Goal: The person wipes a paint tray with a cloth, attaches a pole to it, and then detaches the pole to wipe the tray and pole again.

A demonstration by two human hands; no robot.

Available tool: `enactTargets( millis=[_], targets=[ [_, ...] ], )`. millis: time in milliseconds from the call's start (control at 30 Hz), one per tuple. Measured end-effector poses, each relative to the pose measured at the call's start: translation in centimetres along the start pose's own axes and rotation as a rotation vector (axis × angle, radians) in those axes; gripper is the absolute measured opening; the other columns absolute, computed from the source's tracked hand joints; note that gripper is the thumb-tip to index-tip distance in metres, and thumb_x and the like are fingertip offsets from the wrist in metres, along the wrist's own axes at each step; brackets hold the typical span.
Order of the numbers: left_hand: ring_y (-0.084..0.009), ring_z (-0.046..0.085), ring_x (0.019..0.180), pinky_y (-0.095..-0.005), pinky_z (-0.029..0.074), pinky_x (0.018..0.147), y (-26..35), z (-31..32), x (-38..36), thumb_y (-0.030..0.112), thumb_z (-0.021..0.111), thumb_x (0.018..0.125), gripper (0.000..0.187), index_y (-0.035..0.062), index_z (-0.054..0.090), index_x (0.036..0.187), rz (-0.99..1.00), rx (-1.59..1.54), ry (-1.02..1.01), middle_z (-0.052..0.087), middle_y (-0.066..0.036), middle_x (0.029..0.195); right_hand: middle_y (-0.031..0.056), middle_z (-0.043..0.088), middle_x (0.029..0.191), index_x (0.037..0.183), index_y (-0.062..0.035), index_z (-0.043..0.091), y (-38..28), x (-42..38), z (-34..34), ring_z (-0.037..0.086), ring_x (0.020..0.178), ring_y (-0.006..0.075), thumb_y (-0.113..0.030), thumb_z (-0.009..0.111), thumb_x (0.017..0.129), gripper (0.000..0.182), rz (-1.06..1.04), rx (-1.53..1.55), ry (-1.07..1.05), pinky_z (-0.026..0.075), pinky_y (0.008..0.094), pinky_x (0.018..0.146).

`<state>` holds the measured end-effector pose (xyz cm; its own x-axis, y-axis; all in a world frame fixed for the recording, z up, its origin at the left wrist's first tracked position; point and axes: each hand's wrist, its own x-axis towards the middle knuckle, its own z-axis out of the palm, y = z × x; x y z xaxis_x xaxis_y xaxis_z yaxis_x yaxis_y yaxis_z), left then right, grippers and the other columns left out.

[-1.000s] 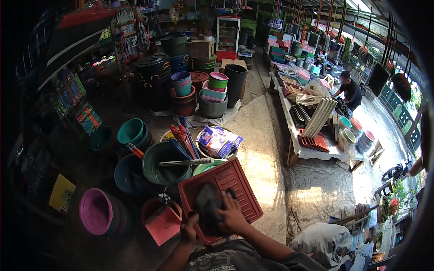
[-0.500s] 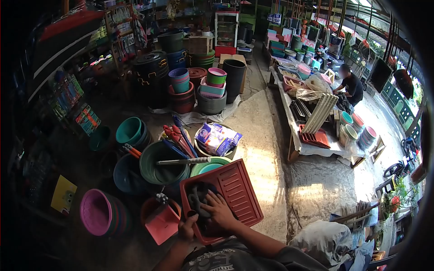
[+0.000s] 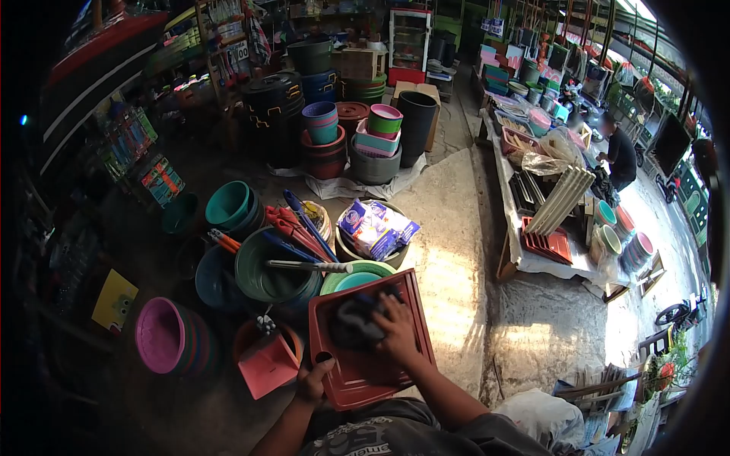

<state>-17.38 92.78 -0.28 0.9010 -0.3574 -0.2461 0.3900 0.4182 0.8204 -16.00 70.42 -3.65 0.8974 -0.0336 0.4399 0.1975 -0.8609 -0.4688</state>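
Observation:
A dark red plastic tray [image 3: 361, 386] is tilted in front of my body, its inside turned up towards me. My left hand [image 3: 312, 380] is closed on its lower left corner, thumb over the rim beside a round hole. My right hand [image 3: 397, 328] presses a black cloth [image 3: 356, 322] against the inside of the tray. Its fingers reach over the cloth's right side and are a little blurred. The cloth is bunched up and covers part of the tray's floor.
Left of the tray are a pink dustpan [image 3: 266, 368], stacked pink buckets [image 3: 161, 334] and a green bucket [image 3: 262, 266]. Ahead, a tub [image 3: 346, 247] holds purple-and-white packets. On the right, a long table [image 3: 525, 254] bears goods; a person [image 3: 620, 156] stands behind it.
My right hand and the cloth have shifted over the tray, and the ridges that showed at its right are now largely covered or blurred. The whole view has swung slightly left.

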Motion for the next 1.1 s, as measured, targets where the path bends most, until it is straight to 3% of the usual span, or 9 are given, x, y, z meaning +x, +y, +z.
enactTargets(
  millis=[100,167,400,567,700,767,833,933,1100],
  targets=[
    [-0.0188,0.056,0.093,-0.0319,0.048,0.081,1.4,1.2,-0.6,0.009,0.056,0.078,0.045,0.0036,0.043,0.121,0.136,0.052,0.041,0.053,-0.007,0.104,0.0197,0.059,0.108,0.107,-0.0041,0.06,8.8,-1.3,-0.3,0.058,0.095,0.036,-0.006,0.058,0.061,0.046,0.434,0.192,0.219,0.047,0.0351,0.082],
    [-0.0207,0.056,0.099,-0.0343,0.049,0.085,3.5,1.3,-0.9,0.01,0.058,0.075,0.051,0.0029,0.042,0.123,0.272,0.057,0.027,0.054,-0.01,0.109,0.0111,0.064,0.085,0.103,0.0008,0.06,14.6,-3.5,0.1,0.063,0.079,0.0233,-0.001,0.045,0.073,0.034,0.781,0.81,0.468,0.051,0.0315,0.073],
    [-0.0226,0.058,0.095,-0.0317,0.048,0.083,3.0,-6.8,3.4,0.015,0.065,0.069,0.057,0.0014,0.046,0.121,0.267,0.208,-0.13,0.056,-0.009,0.108,0.0125,0.06,0.107,0.122,-0.0028,0.048,7.3,-3.1,-7.3,0.061,0.095,0.0229,-0.034,0.063,0.079,0.055,0.868,1.837,0.061,0.05,0.0346,0.082],
    [-0.0238,0.056,0.101,-0.0337,0.047,0.08,6.6,-4.1,6.3,0.02,0.065,0.078,0.059,0.0016,0.041,0.129,0.317,0.595,-0.137,0.056,-0.009,0.114,0.0081,0.062,0.108,0.116,-0.0057,0.055,2.8,0.3,-10.1,0.059,0.1,0.0207,-0.009,0.069,0.072,0.046,0.366,1.0,-0.041,0.046,0.0335,0.088],
    [-0.0288,0.045,0.12,-0.0459,0.042,0.093,7.2,-1.6,7.1,0.038,0.054,0.088,0.066,0.0075,0.027,0.14,-0.102,0.359,0.196,0.046,-0.011,0.131,0.0108,0.064,0.102,0.109,-0.003,0.059,-0.5,1.0,-13.7,0.06,0.1,0.0198,-0.004,0.06,0.078,0.031,-0.112,0.294,0.131,0.046,0.032,0.087],
    [-0.0362,0.042,0.123,-0.0554,0.038,0.096,7.4,-0.9,7.1,0.056,0.042,0.089,0.069,0.0096,0.031,0.139,-0.203,-0.548,-0.546,0.041,-0.014,0.137,0.0122,0.063,0.096,0.092,-0.0089,0.064,-1.2,-0.3,-13.6,0.061,0.094,0.0295,-0.006,0.066,0.07,0.022,0.156,0.504,0.093,0.047,0.0371,0.082],
    [-0.0368,0.04,0.124,-0.0547,0.034,0.099,6.7,-0.4,8.6,0.058,0.039,0.088,0.072,0.0057,0.032,0.137,-0.204,-0.526,-0.489,0.038,-0.017,0.138,0.0098,0.06,0.103,0.091,-0.0127,0.063,-0.2,-0.9,-13.5,0.057,0.1,0.0303,-0.01,0.069,0.062,0.03,-0.351,0.323,0.132,0.044,0.0408,0.083],
    [-0.0368,0.035,0.128,-0.0492,0.027,0.107,5.9,0.7,10.2,0.062,0.034,0.087,0.082,-0.0068,0.037,0.13,-0.255,-0.548,-0.34,0.036,-0.022,0.139,0.0105,0.053,0.117,0.103,-0.0152,0.06,-1.1,-3.1,-13.3,0.05,0.111,0.0306,-0.019,0.066,0.063,0.041,-0.352,0.251,-0.061,0.039,0.0436,0.09],
    [-0.0381,0.034,0.129,-0.051,0.025,0.107,1.4,-1.0,13.9,0.058,0.031,0.09,0.073,-0.0015,0.04,0.131,-0.637,-0.661,-0.232,0.039,-0.021,0.137,0.0119,0.049,0.126,0.112,-0.0158,0.056,1.2,-7.1,-12.6,0.046,0.117,0.0309,-0.021,0.066,0.066,0.047,-0.336,0.16,-0.041,0.036,0.0451,0.095]
  ],
)
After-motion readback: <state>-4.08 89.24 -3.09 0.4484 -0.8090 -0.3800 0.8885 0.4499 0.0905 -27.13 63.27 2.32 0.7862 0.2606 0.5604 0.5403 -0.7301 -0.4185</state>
